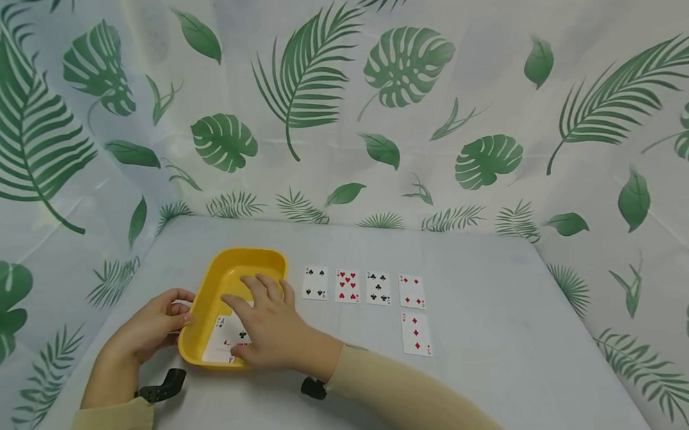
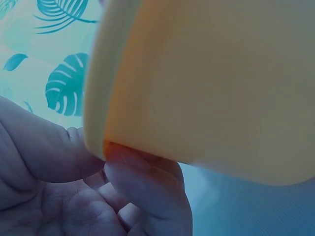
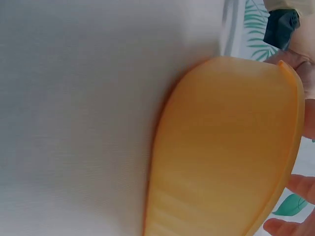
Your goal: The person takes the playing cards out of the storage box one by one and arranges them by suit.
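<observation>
Five cards face-up on the desk [image 1: 488,337], all right of the yellow tray [image 1: 209,291], which I take as landmark.

- Row of four just right of tray: 4 of spades [image 1: 315,283], a red hearts card [image 1: 347,286], 5 of clubs [image 1: 378,288], 4 of diamonds [image 1: 411,291]. They lie side by side, small gaps, not touching.
- One more diamonds card [image 1: 416,334] directly below the row's far-right card, apart from it.
- Loose cards in the tray [image 1: 225,332]: several, overlapping, at its near end; a club pip shows, rest mostly hidden under my hand.
- Left hand [image 1: 153,326]: at tray's left rim, thumb on top of the rim, fingers curled beneath — grip is closed on the tray. Left wrist view confirms a pinch on the edge; tray seems tipped up slightly on that side, can't be sure.
- Right hand [image 1: 268,321]: inside tray, fingers spread and fairly straight, lying flat on the cards. Grip is not closed on anything I can see; thumb tip is near a card edge.

Step in hand, my read: fetching another card from tray while left hand steadies it. Next move needs one single card separated from the pile — slide w/ fingertips, then pinch — w/o dragging neighbours, then carried right of tray to the laid-out cards.
</observation>
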{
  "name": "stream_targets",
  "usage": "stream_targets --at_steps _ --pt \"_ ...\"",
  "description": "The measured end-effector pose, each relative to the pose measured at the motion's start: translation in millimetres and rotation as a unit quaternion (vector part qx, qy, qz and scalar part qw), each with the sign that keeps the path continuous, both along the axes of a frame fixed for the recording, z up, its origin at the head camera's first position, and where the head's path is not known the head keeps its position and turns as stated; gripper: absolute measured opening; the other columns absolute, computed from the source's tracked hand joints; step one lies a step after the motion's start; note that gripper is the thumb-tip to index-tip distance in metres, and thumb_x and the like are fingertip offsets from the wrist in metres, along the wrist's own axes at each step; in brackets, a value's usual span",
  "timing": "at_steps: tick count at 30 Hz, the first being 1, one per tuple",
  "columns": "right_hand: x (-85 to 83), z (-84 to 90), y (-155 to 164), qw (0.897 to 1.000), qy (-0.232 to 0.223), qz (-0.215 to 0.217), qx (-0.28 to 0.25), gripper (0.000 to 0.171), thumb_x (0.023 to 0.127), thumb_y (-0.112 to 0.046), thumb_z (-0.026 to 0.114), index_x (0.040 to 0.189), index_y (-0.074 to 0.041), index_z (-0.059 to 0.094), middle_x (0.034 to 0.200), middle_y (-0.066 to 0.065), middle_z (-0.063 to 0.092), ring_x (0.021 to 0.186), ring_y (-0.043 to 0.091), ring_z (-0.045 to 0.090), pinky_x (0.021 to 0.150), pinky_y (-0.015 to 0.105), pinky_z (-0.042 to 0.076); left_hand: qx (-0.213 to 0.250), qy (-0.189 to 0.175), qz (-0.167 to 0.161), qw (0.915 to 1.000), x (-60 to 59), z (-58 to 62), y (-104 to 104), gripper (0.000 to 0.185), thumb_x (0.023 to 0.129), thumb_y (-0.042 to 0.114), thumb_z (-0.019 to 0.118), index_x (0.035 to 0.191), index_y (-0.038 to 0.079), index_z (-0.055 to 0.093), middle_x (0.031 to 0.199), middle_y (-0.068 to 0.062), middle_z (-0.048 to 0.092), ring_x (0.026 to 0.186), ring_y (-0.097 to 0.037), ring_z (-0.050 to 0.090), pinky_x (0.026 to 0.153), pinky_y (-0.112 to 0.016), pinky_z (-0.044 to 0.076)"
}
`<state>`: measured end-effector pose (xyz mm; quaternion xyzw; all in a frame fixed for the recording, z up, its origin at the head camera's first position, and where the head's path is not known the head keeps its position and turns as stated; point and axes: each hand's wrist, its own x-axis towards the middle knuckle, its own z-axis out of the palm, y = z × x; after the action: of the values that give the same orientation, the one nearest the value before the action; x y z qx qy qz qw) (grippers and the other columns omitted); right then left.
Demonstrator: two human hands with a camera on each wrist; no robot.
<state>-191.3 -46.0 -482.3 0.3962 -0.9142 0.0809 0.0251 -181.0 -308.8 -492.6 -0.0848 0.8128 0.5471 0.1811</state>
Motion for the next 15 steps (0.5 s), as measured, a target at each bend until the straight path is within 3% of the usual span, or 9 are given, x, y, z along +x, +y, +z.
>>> stream_targets --at_steps 5,15 --pt "-4.0 0.6 -15.1 1.0 0.01 -0.005 0.028 0.093 0.087 -0.06 0.081 0.165 -0.037 0.034 0.174 0.006 0.025 0.161 0.032 0.021 0.127 0.066 0.024 0.002 0.0 -0.003 1.0 -0.4 -0.3 -1.1 0.043 0.108 0.004 0.054 0.146 -0.004 0.037 0.102 -0.01 0.06 0.086 -0.022 0.061 0.072 -0.032 0.059" --pt "-11.8 -1.4 -37.1 0.995 -0.042 -0.016 0.087 0.089 0.089 -0.053 0.081 0.164 -0.043 0.034 0.17 0.001 0.032 0.161 0.028 0.02 0.13 0.063 0.021 0.005 0.006 -0.006 1.0 -0.3 -1.7 -2.1 0.041 0.109 0.003 0.054 0.145 -0.005 0.036 0.1 -0.009 0.059 0.086 -0.021 0.061 0.072 -0.033 0.058"
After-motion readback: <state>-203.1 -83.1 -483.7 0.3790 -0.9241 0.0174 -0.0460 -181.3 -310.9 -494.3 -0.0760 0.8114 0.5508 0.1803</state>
